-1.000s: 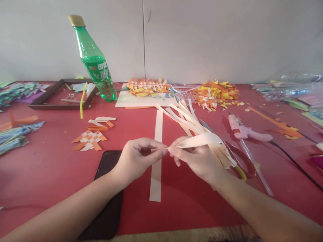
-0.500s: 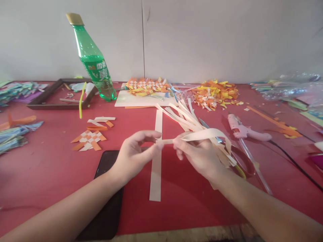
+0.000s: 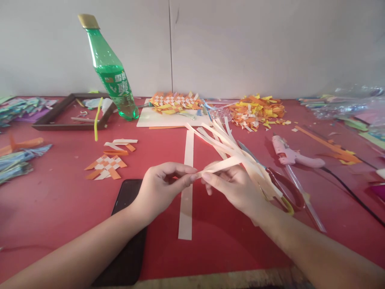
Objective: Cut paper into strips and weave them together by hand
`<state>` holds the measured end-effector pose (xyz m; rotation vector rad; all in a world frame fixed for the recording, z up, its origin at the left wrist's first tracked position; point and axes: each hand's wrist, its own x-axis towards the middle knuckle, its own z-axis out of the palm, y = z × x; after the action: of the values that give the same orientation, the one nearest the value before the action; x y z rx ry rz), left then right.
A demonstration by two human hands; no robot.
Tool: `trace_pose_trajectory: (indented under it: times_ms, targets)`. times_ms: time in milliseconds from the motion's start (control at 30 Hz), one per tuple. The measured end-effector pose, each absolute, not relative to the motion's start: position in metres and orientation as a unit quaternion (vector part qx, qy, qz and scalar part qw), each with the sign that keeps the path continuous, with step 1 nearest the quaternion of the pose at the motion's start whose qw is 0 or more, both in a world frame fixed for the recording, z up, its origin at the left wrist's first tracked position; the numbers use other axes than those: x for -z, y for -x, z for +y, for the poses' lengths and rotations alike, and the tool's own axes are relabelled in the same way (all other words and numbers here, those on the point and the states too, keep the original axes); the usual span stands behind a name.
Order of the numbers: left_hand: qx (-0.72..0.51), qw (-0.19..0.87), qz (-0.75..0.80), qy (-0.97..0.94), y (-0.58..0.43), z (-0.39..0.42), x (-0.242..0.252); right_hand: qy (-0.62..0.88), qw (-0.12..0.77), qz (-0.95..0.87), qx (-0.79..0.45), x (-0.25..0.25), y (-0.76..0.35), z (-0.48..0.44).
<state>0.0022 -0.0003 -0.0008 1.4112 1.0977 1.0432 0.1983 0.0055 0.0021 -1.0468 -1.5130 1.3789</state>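
My left hand (image 3: 161, 190) and my right hand (image 3: 233, 186) meet above the red table, both pinching one cream paper strip (image 3: 221, 165) by its near end. The strip runs from the fingertips back to the right, over my right hand, into a fan of several cream strips (image 3: 221, 138) lying on the table. A long cream strip (image 3: 187, 188) lies flat beneath my hands, running away from me. A black phone (image 3: 126, 233) lies under my left wrist.
Red-handled scissors (image 3: 285, 192) and a pink glue gun (image 3: 293, 156) with its black cord lie to the right. A green bottle (image 3: 112, 76), a wooden frame (image 3: 64, 116), woven orange-and-white pieces (image 3: 106, 166) and piles of orange scraps (image 3: 258, 110) lie around.
The strip looped in an arc over my right hand before; now it lies straighter and lower. My left fingers opened briefly half a second ago and pinch the strip's end again.
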Motion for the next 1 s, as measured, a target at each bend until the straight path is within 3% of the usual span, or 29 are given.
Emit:
trace_pose_trajectory:
  times_ms: [367,800,1000]
  targets:
    - [-0.415,0.502,0.476,-0.591,-0.0042,0.0009,-0.0023,0.434,0.400,-0.611,-0.528,0.0023,-0.1991,0.0050]
    - [-0.387,0.594,0.419,-0.567,-0.0049,-0.0001,0.0025,0.414,0.384,-0.617,-0.549,0.0055,-0.1987,0.0049]
    - [-0.401,0.582,0.418,-0.571,-0.0041,-0.0026,-0.0017,0.419,0.381,-0.624,-0.538,0.0040,-0.1964,0.0017]
